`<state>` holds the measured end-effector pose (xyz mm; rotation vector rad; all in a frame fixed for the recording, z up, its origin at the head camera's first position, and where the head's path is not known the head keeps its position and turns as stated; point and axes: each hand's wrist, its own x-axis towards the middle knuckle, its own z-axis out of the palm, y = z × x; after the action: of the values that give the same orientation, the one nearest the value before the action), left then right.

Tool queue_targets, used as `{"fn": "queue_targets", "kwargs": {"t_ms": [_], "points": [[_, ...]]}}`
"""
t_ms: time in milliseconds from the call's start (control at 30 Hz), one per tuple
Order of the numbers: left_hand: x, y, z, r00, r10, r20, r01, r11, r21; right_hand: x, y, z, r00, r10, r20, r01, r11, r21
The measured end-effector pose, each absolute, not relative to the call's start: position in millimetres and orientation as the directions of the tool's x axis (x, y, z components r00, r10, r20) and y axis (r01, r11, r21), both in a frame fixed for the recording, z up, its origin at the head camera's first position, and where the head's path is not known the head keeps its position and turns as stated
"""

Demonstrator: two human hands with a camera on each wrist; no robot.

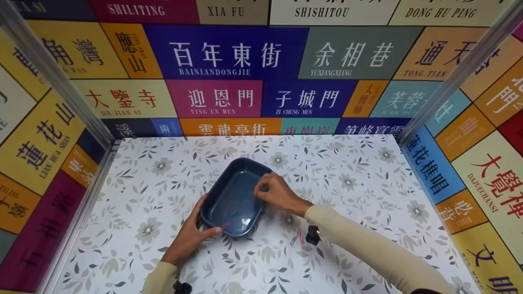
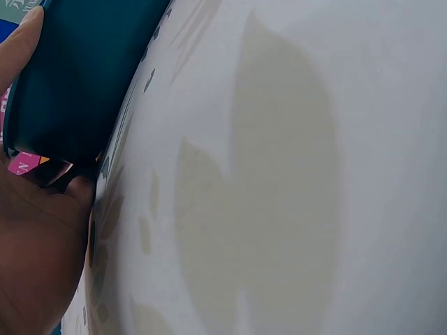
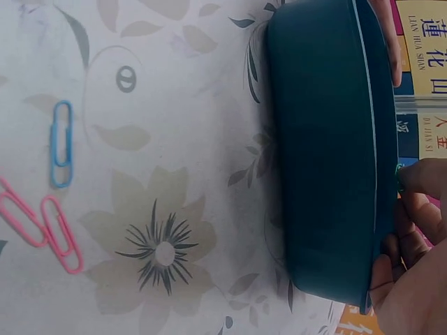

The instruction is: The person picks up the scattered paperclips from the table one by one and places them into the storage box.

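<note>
A dark blue rectangular dish [image 1: 233, 200] with rounded corners stands at an angle on the table. My left hand [image 1: 195, 228] grips its near-left side, thumb at the rim and fingers along the outer wall. Over the right rim, my right hand [image 1: 280, 192] pinches a small green paper clip [image 3: 399, 179], mostly hidden by the fingertips. A pink paper clip [image 1: 225, 225] shows inside the dish by my left thumb. On the table to the right of the dish lie a blue paper clip [image 3: 61, 144] and two pink paper clips [image 3: 61, 234].
White table covering [image 1: 347, 163] with grey flowers and leaves spreads around the dish. Panels with coloured street-name blocks [image 1: 224, 53] rise at the back and both sides, with clear corner strips [image 1: 445, 77] between them.
</note>
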<state>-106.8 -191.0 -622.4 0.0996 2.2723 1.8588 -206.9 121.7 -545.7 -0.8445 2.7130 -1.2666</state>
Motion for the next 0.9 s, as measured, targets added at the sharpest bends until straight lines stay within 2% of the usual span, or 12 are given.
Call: {"fn": "queue_targets", "kwargs": {"t_ms": [367,700,900], "points": [[-105.9,-188.8,-619.8,-0.978,0.168,-0.125,-0.089,0.208,0.974,-211.0,114.3,-540.5,-0.843,-0.498,0.202,-0.47,0.502,-0.726],[-106.8,-189.7,-621.3,-0.976,0.171,-0.138,-0.101,0.209,0.973,-215.9,102.9,-539.3,-0.869,-0.484,0.101,-0.383,0.529,-0.757],[-107.1,-188.6,-620.3,-0.978,0.162,-0.132,-0.097,0.209,0.973,-219.7,96.0,-538.4,-0.878,-0.471,0.082,-0.359,0.537,-0.763]]}}
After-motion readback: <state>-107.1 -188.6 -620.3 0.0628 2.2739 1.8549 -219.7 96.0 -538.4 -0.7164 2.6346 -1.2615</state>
